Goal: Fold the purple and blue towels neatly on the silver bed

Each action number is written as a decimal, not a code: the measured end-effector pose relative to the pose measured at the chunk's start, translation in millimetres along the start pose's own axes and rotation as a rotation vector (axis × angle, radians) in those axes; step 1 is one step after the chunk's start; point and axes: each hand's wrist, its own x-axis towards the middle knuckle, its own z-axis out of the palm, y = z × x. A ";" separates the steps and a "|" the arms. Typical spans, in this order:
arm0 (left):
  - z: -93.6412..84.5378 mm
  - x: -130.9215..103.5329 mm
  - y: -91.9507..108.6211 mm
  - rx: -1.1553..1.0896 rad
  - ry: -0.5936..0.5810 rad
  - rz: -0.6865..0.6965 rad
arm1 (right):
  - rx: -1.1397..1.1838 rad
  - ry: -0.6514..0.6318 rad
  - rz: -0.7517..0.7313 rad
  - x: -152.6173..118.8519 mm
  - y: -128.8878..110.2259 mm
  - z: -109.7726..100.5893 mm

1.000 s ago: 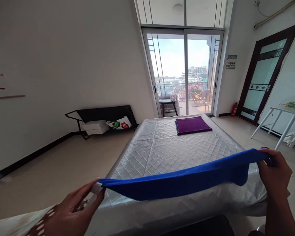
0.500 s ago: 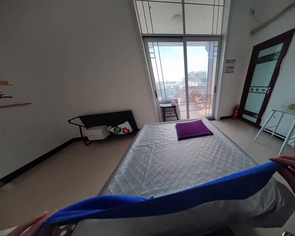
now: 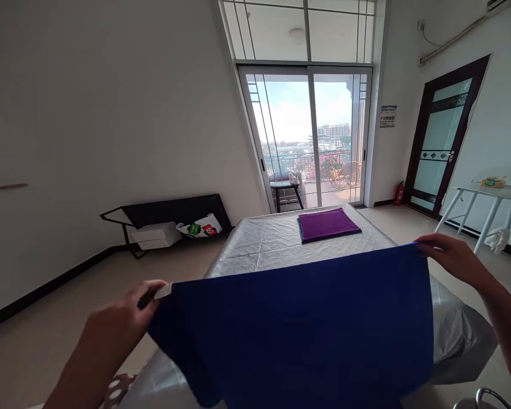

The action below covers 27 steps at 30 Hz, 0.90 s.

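A dark blue cloth (image 3: 306,324) hangs spread out between my two hands, its top edge pulled nearly straight. My left hand (image 3: 142,301) pinches the cloth's upper left corner, where a small white tag shows. At the upper right corner, my right hand (image 3: 445,253) grips the cloth between thumb and fingers. Behind the cloth lies a bed-like surface with a silver quilted cover (image 3: 247,244). A folded purple cloth (image 3: 329,225) rests flat near its far end. The blue cloth's lower edge runs partly out of view.
A black bench (image 3: 174,213) with white boxes (image 3: 155,235) and a printed bag (image 3: 200,227) stands by the left wall. Sliding glass doors are ahead. At the right are a fire extinguisher (image 3: 399,193), a dark-framed door (image 3: 440,147) and a white table (image 3: 494,190).
Both hands have risen and moved closer together. The blue cloth, before a narrow slanting band, now hangs down as a broad sheet. The view has shifted slightly to the right.
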 end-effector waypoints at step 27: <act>148.4 -71.4 -117.1 0.163 -0.430 0.254 | -0.211 -0.284 -0.006 -26.3 128.2 114.4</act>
